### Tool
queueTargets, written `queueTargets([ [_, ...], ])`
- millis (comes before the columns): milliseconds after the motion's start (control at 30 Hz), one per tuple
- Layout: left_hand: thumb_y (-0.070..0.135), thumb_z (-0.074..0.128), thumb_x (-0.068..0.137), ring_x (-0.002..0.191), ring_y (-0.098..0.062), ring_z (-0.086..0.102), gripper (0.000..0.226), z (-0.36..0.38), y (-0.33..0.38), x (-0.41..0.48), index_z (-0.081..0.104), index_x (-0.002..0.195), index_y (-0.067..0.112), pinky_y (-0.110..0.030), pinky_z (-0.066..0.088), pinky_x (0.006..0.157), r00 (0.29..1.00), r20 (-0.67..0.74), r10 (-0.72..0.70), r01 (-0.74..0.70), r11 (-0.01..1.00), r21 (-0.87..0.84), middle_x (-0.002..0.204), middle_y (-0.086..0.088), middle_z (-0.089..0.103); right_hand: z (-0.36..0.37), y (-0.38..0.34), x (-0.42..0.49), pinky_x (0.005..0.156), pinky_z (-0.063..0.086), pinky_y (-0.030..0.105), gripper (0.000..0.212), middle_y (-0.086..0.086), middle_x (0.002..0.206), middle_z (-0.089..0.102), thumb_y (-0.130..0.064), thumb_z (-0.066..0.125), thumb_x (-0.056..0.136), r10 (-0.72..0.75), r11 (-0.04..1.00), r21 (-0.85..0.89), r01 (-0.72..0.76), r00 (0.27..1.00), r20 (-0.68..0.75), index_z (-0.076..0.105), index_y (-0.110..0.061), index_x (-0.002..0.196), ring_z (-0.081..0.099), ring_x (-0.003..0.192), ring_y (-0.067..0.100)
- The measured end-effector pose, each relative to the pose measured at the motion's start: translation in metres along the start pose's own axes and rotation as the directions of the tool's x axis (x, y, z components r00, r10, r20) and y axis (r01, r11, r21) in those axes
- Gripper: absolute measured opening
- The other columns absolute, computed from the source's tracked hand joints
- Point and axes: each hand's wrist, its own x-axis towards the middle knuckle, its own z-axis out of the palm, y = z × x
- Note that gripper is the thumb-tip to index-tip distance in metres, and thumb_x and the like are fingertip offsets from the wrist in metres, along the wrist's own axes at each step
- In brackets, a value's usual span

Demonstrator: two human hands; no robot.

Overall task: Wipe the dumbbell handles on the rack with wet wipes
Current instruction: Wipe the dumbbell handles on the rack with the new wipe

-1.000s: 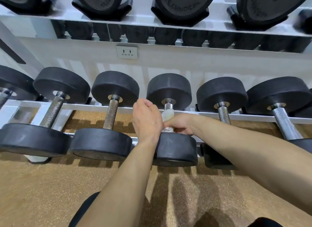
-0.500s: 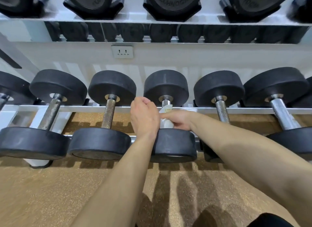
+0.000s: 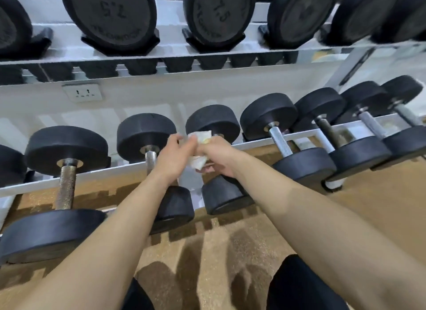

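Observation:
Black dumbbells with metal handles lie in a row on the white lower rack rail (image 3: 304, 134). Both my hands are lifted just above the middle dumbbell (image 3: 213, 123), whose handle they hide. My right hand (image 3: 215, 156) grips a crumpled white wet wipe (image 3: 198, 161), stained yellowish; part of it sticks out above the fingers. My left hand (image 3: 173, 156) pinches the wipe's upper edge with its fingertips. The dumbbell to the left (image 3: 151, 157) has its handle partly behind my left wrist. The dumbbell to the right (image 3: 280, 140) shows a bare shiny handle.
An upper shelf (image 3: 170, 53) holds larger dumbbells marked 7.5. A wall socket (image 3: 83, 93) sits on the white wall behind. A rusty-handled dumbbell (image 3: 65, 185) lies at the left. Brown speckled floor lies below the rack, and my dark-clothed knees show at the bottom.
Both hands came off the middle dumbbell's handle and now hold the wipe between them above it. The camera swung left and tilted, so the rack now slopes up to the right.

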Motion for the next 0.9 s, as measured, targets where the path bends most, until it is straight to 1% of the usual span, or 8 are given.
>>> queueTargets([
  [67, 0.053, 0.065, 0.087, 0.099, -0.025, 0.072, 0.043, 0.02, 0.011, 0.009, 0.07, 0.11, 0.017, -0.038, 0.055, 0.08, 0.997, 0.074, -0.01, 0.026, 0.977, -0.214, 0.099, 0.002, 0.075, -0.023, -0.001, -0.007, 0.07, 0.056, 0.037, 0.031, 0.016, 0.09, 0.072, -0.006, 0.063, 0.077, -0.008, 1.0, 0.009, 0.008, 0.999, -0.032, 0.071, -0.003, 0.106, 0.071, 0.085, 0.029],
  [133, 0.042, 0.072, 0.089, 0.082, -0.019, 0.072, 0.027, 0.036, 0.016, 0.016, 0.075, 0.096, 0.016, -0.031, 0.054, 0.07, 0.997, 0.071, 0.014, 0.0, 0.98, -0.198, 0.086, 0.003, 0.076, -0.046, 0.0, -0.005, 0.074, 0.059, 0.039, 0.036, 0.019, 0.1, 0.074, -0.002, 0.064, 0.076, 0.003, 0.998, 0.06, 0.002, 0.996, -0.09, 0.07, -0.001, 0.111, 0.074, 0.095, 0.032],
  [200, 0.04, 0.075, 0.087, 0.074, -0.022, 0.067, 0.027, 0.054, 0.018, 0.026, 0.073, 0.084, 0.013, -0.036, 0.052, 0.067, 0.999, -0.041, 0.025, -0.031, 0.985, -0.172, 0.076, 0.001, 0.072, -0.063, 0.004, 0.0, 0.083, 0.06, 0.044, 0.033, 0.021, 0.107, 0.075, 0.001, 0.066, 0.082, 0.02, 0.992, 0.125, -0.001, 0.988, -0.153, 0.069, 0.001, 0.115, 0.073, 0.101, 0.033],
  [333, 0.039, 0.069, 0.092, 0.079, -0.02, 0.06, 0.034, 0.087, 0.024, 0.029, 0.064, 0.095, 0.006, -0.039, 0.05, 0.074, 0.979, -0.203, -0.007, -0.033, 0.981, -0.193, 0.093, -0.014, 0.069, -0.083, 0.019, 0.003, 0.079, 0.062, 0.045, 0.017, 0.017, 0.098, 0.075, 0.0, 0.068, 0.088, 0.086, 0.981, 0.19, -0.027, 0.947, -0.31, 0.069, -0.003, 0.105, 0.074, 0.088, 0.029],
  [433, 0.039, 0.064, 0.095, 0.083, -0.015, 0.059, 0.023, 0.092, 0.038, 0.022, 0.061, 0.09, 0.017, -0.035, 0.051, 0.076, 0.98, -0.196, -0.041, 0.01, 0.987, -0.157, 0.09, -0.005, 0.065, -0.089, 0.015, -0.007, 0.078, 0.061, 0.047, 0.013, 0.016, 0.092, 0.072, 0.002, 0.066, 0.086, 0.174, 0.976, 0.188, -0.111, 0.915, -0.364, 0.071, -0.005, 0.095, 0.074, 0.093, 0.036],
  [533, 0.043, 0.061, 0.094, 0.096, -0.024, 0.064, 0.025, 0.087, 0.057, 0.014, 0.066, 0.101, 0.019, -0.046, 0.055, 0.088, 0.978, -0.166, -0.123, 0.092, 0.979, -0.182, 0.097, -0.002, 0.069, -0.093, -0.007, -0.017, 0.07, 0.057, 0.037, 0.018, 0.013, 0.093, 0.068, -0.003, 0.065, 0.088, 0.231, 0.97, 0.164, -0.18, 0.894, -0.385, 0.067, -0.002, 0.105, 0.07, 0.09, 0.034],
  [767, 0.043, 0.058, 0.097, 0.099, -0.024, 0.064, 0.028, 0.055, 0.127, -0.003, 0.067, 0.11, 0.02, -0.041, 0.052, 0.093, 0.945, -0.21, -0.252, 0.23, 0.965, -0.124, 0.103, 0.001, 0.07, -0.108, -0.084, -0.043, 0.089, 0.06, 0.047, 0.04, 0.013, 0.118, 0.068, -0.01, 0.068, 0.09, 0.304, 0.952, 0.072, -0.298, 0.883, -0.358, 0.061, -0.005, 0.13, 0.068, 0.104, 0.032],
  [900, 0.046, 0.056, 0.098, 0.101, -0.027, 0.063, 0.031, 0.044, 0.158, -0.007, 0.065, 0.112, 0.02, -0.044, 0.053, 0.094, 0.917, -0.215, -0.336, 0.331, 0.942, -0.064, 0.106, -0.001, 0.068, -0.124, -0.107, -0.054, 0.093, 0.058, 0.042, 0.027, 0.009, 0.107, 0.069, -0.011, 0.07, 0.091, 0.308, 0.936, -0.077, -0.344, 0.903, -0.299, 0.066, -0.006, 0.117, 0.067, 0.094, 0.025],
])
